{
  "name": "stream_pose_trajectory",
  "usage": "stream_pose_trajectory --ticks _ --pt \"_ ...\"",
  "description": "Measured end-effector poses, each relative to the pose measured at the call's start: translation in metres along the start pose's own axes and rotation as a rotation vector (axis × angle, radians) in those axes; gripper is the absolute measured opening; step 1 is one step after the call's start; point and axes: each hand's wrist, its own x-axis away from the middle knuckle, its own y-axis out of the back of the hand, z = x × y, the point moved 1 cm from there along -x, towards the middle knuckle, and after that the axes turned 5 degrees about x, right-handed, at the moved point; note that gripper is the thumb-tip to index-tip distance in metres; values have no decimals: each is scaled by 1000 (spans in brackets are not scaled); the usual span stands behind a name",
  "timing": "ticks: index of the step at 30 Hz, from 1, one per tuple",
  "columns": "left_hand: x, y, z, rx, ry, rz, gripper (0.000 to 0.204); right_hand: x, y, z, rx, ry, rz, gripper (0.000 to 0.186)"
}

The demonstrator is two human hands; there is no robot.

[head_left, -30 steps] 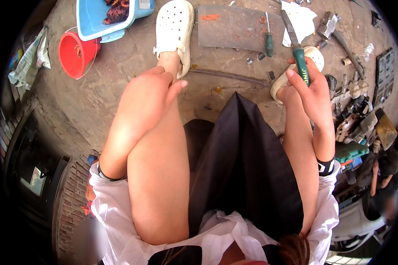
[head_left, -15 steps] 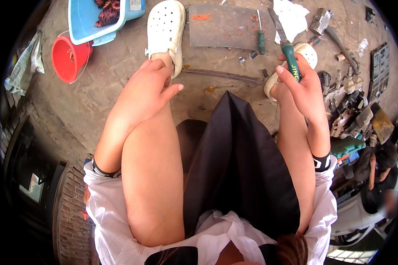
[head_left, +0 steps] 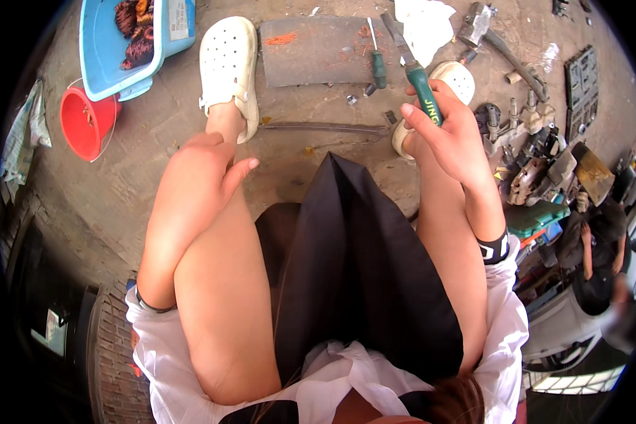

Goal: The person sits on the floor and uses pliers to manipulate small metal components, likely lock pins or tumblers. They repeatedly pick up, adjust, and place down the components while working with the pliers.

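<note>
My right hand [head_left: 451, 134] is closed around the green handle of a tool [head_left: 422, 95] with a long, flat metal blade pointing away from me. The hand hovers above my right shin, its thumb along the handle. My left hand [head_left: 194, 180] holds nothing and lies over my left knee, thumb apart, the other fingers partly hidden. Beyond the hands, a dark flat sheet [head_left: 311, 63] lies on the ground between my shoes, with orange-red wire bits [head_left: 281, 38] on it. At its right edge lies a screwdriver [head_left: 379, 67] with a green handle.
Far left stand a blue basin [head_left: 95, 78] holding dark copper-coloured wire coils [head_left: 138, 49] and a red bucket [head_left: 83, 127]. A hammer [head_left: 475, 25], metal machine parts [head_left: 523, 120] and a dark tool case [head_left: 581, 92] lie right. Another person [head_left: 601, 233] is at the far right.
The whole view has shifted, so the ground things and my legs appear further left. My right hand keeps its hold on the tool; my left hand stays on my knee.
</note>
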Motion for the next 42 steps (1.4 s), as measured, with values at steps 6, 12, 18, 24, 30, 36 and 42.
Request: stream_pose_trajectory --ticks 6,12,18,24,30,36,42 --pt "-9 -7 5 64 -91 -176 33 -3 -4 0 -42 9 -35 31" --pt "1 1 -5 30 42 -11 32 -5 -6 -7 28 67 -44 27" --pt "-6 -5 8 -53 -20 -156 33 -42 -33 -51 312 209 -248 24" --pt "-7 -4 2 -36 -13 -91 32 -64 -48 -65 507 74 -401 34" --pt "-10 -7 3 -43 20 -44 29 -73 -48 -72 399 -16 -364 35" --pt "-8 -8 7 54 -40 -176 30 -69 -26 -94 372 0 -525 38" --pt "-10 -1 -3 13 102 23 29 -64 -31 -87 435 109 -575 36"
